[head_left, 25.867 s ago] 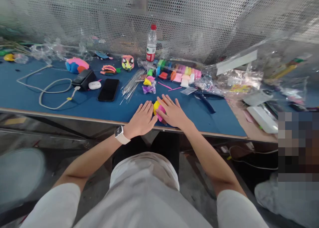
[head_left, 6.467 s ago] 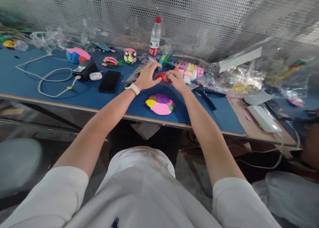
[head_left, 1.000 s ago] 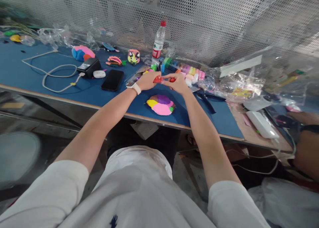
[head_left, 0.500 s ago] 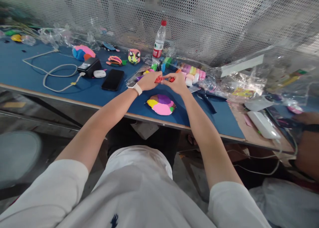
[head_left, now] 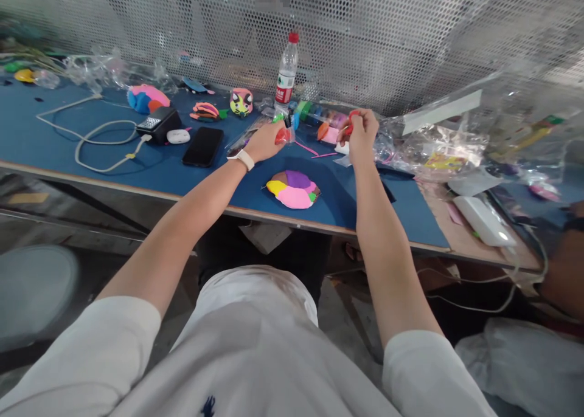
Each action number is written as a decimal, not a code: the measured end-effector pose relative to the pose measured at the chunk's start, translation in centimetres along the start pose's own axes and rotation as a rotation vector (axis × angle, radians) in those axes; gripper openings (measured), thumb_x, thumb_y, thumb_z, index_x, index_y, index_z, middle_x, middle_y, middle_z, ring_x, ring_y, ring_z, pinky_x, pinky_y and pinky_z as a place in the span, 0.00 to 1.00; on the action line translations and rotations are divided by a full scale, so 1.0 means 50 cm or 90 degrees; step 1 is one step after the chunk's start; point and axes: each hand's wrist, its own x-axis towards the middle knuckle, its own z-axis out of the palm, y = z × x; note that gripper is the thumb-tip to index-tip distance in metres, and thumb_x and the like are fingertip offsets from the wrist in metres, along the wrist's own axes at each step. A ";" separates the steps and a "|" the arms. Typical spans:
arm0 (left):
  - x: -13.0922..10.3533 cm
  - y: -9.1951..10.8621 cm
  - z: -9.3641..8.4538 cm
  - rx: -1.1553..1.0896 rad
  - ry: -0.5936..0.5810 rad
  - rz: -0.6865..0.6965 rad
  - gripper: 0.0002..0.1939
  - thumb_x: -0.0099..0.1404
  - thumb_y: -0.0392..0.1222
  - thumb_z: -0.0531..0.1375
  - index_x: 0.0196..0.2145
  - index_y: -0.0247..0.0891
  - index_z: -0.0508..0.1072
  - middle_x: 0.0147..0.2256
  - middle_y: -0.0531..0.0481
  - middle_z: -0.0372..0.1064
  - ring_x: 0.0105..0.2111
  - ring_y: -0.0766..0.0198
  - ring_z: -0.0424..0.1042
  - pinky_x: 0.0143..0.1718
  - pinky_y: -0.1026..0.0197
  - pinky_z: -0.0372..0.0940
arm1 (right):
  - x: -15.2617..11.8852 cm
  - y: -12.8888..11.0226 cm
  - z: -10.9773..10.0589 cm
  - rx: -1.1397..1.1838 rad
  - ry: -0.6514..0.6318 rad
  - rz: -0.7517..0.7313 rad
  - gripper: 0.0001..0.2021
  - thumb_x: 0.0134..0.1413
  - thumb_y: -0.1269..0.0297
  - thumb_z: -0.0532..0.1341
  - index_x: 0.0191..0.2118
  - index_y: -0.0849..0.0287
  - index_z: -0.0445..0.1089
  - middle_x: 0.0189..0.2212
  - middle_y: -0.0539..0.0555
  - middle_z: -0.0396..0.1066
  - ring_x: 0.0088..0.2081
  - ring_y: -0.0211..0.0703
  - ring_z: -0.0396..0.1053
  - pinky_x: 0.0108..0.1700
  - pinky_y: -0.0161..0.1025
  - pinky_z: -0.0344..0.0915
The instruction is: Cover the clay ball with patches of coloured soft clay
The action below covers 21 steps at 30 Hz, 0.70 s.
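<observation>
My left hand (head_left: 265, 142), with a pale band at its wrist, is closed on a red clay packet (head_left: 283, 135) in clear wrapping. Off to the right, my right hand (head_left: 364, 131) is raised over the table, its fingers pinched on a red clay piece (head_left: 351, 120). On the blue table (head_left: 246, 192), between my forearms, lies a flat clay disc (head_left: 295, 189) in pink, purple, yellow, brown and green. Thin pink strips (head_left: 306, 149) lie between my hands.
Behind my hands stand a water bottle (head_left: 286, 73) and several coloured clay packs (head_left: 326, 125). To the left are a phone (head_left: 203, 146), a black device (head_left: 159, 124) and a cable. Plastic bags (head_left: 456, 143) and a white box (head_left: 486, 220) are at right, near another person's arm.
My hands have moved apart; the right one has gone right and up with red clay. The left one has shifted slightly left, still holding the red packet.
</observation>
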 end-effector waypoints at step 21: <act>-0.008 0.044 -0.014 -0.128 0.061 0.012 0.19 0.80 0.51 0.65 0.62 0.41 0.71 0.55 0.35 0.81 0.56 0.45 0.82 0.63 0.46 0.70 | -0.064 -0.009 0.097 -0.068 -0.301 0.033 0.45 0.52 0.07 0.62 0.51 0.45 0.75 0.22 0.43 0.58 0.21 0.40 0.52 0.22 0.42 0.53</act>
